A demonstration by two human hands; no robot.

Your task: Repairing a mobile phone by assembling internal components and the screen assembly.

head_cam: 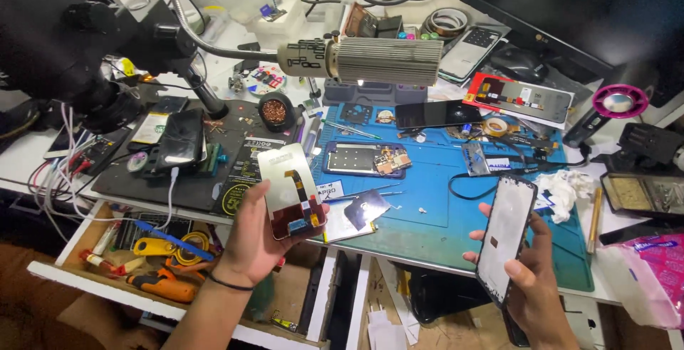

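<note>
A person's left hand (246,239) is gripping a detached phone screen panel (291,190) while the right hand (531,282) is clasping the bare phone frame (504,237), not yet joined, above the cluttered table (456,239).

White workbench (43,152), cluttered. Blue work mat (427,215) covers its centre-right; a black mat (235,179) lies to the left. On the blue mat: 1 opened phone chassis (365,159) with board exposed, 1 dark phone screen (438,113), tweezers (349,130), a roll of tape (496,126), crumpled white tissue (566,190). On the black mat: 1 black phone (179,139), a pot of brass wool (274,112). Monitor (570,8) stands at the back right. Open drawer (107,279) below the front edge holds hand tools.
</note>
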